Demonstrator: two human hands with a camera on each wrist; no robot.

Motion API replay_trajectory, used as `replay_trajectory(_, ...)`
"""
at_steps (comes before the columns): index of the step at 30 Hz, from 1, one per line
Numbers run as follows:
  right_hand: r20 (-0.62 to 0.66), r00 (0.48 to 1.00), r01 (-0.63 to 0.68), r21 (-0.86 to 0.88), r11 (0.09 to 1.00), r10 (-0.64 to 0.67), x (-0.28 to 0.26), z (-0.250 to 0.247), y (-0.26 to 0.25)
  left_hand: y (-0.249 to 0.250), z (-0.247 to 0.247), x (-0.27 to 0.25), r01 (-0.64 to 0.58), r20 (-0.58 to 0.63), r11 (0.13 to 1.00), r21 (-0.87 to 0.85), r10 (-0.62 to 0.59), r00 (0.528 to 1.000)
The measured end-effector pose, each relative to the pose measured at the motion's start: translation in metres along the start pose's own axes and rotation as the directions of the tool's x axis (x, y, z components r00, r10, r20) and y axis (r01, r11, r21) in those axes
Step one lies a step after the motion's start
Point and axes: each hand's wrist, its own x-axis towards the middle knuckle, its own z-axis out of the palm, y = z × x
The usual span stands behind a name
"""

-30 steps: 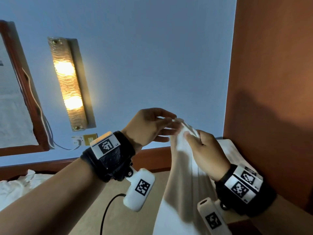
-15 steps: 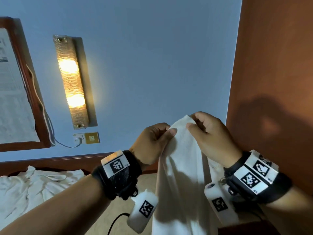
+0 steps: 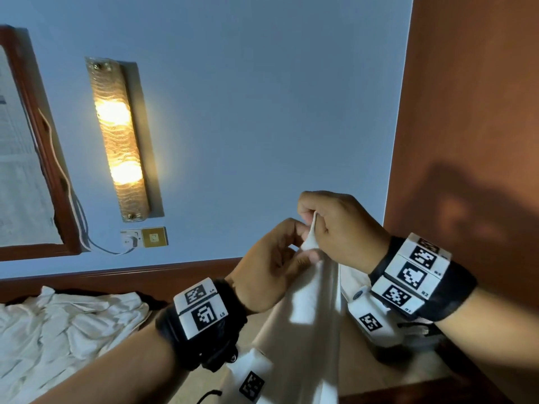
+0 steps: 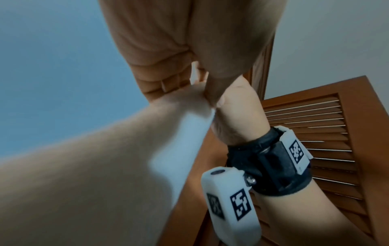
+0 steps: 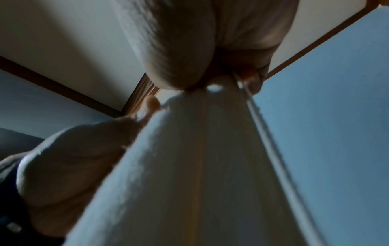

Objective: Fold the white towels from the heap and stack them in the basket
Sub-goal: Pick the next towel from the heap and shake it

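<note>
Two hands are raised at centre right of the head view, and one white towel (image 3: 306, 330) is held between them. Its top corner is pinched in the grip of the right hand (image 3: 338, 228), whose fingers are curled around the cloth. Just below, the edge is pinched by the curled fingers of the left hand (image 3: 271, 266). Below the hands the towel hangs down. A heap of white towels (image 3: 64, 330) is seen at lower left.

two hands, left hand (image 3: 271, 266) and right hand (image 3: 341, 228), one held white towel (image 3: 306, 330), one towel heap (image 3: 64, 325), one wall lamp (image 3: 119, 141), two wrist cameras
</note>
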Motion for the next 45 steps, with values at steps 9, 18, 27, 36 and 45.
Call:
replay_trajectory(9, 0.051, 0.999, -0.003, -0.034, 0.999, 0.005, 0.016, 0.000, 0.013, -0.014, -0.036, -0.023, 0.205, 0.006, 0.939, 0.276, -0.215, 0.976)
replay_trajectory(18, 0.076, 0.988, -0.121, -0.178, 0.977, 0.136, 0.010, 0.018, 0.017, -0.012, -0.039, -0.024, 0.144, -0.069, 0.962, 0.231, -0.132, 0.989)
replay_trajectory(27, -0.057, 0.976, -0.213, -0.450, 0.867, 0.211, 0.017, 0.013, 0.050, -0.144, -0.012, -0.090, 0.478, 0.078, 0.687, 0.548, -0.611, 0.788)
replay_trajectory(36, -0.011, 0.913, -0.368, -0.456, 0.811, 0.408, -0.022, 0.023, 0.091, -0.218, -0.084, -0.178, 0.497, -0.170, 0.163, 0.852, -0.812, 0.558)
replay_trajectory(45, 0.621, 0.725, -0.290, -0.115, 0.950, 0.297, -0.058, 0.110, 0.024, -0.079, -0.046, -0.065, 0.313, -0.101, 0.697, 0.645, -0.329, 0.939)
